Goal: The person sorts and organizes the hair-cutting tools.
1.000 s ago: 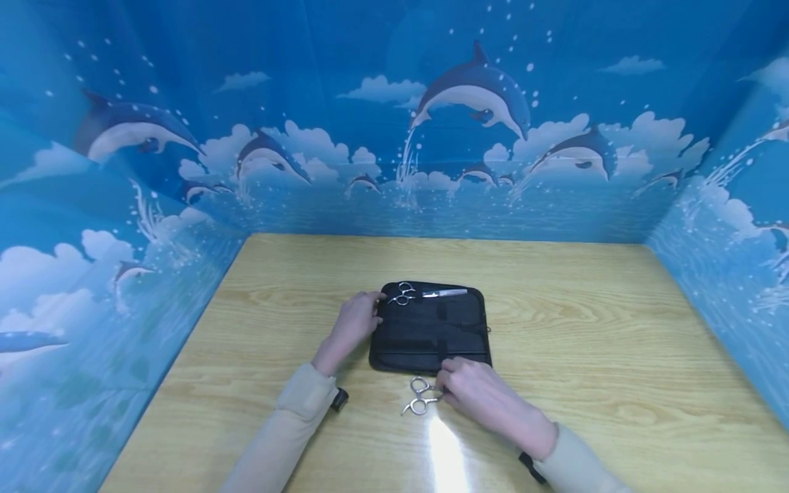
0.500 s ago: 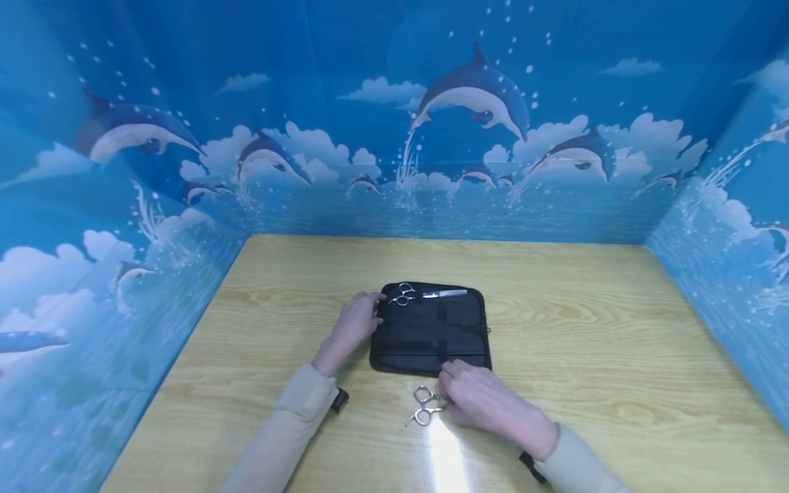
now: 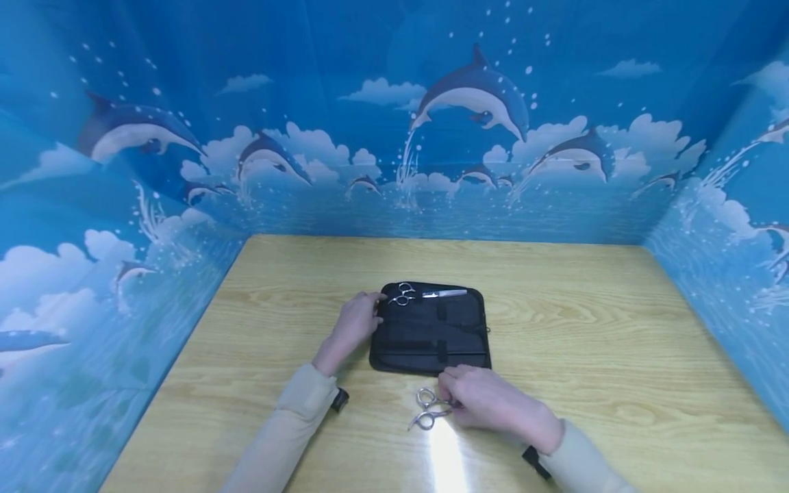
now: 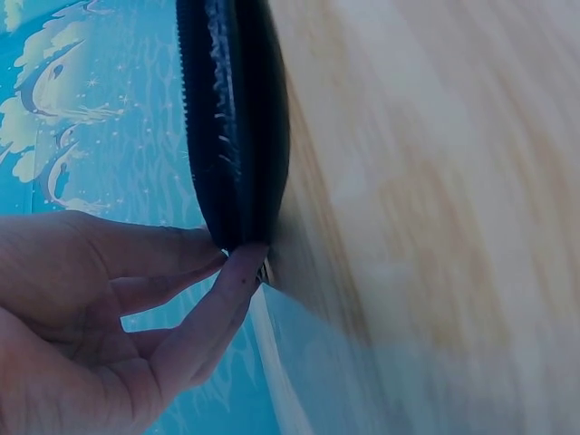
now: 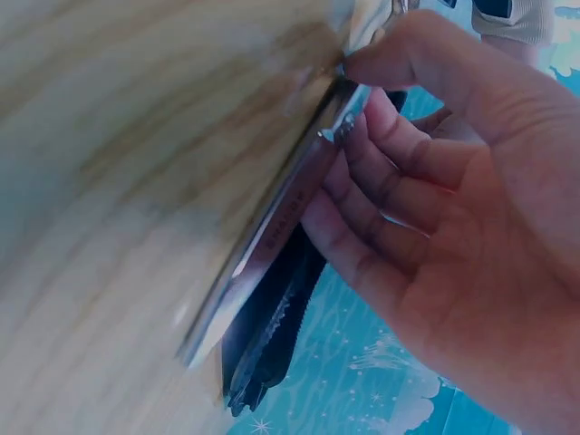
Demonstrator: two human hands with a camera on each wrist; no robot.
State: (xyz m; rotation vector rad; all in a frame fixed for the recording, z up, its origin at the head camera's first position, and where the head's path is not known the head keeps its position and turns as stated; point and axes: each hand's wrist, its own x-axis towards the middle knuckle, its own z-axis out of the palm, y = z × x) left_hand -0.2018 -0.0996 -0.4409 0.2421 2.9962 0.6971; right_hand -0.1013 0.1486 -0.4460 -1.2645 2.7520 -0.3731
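A black zip case [image 3: 407,333] lies spread flat on the table. My left hand [image 3: 356,318] pinches its left edge; in the left wrist view the thumb and fingers meet on the rim of the case [image 4: 237,127]. One pair of silver scissors [image 3: 453,293] sits along the far side of the case. In front of the near edge, my right hand [image 3: 490,400] grips a second pair of scissors [image 5: 290,204] around the pivot. Their finger rings point left, and the blades, mostly hidden from the head view, show closed in the right wrist view.
Black straps [image 3: 442,348] cross the inside of the case. The wood-grain table [image 3: 585,329] extends around it, with a bright glare patch near the front. Blue dolphin-print sheets [image 3: 308,137] stand at the back and both sides.
My right hand has shifted slightly toward me and to the right, away from the near edge of the case, with the scissors in it. My left hand and the case have stayed put.
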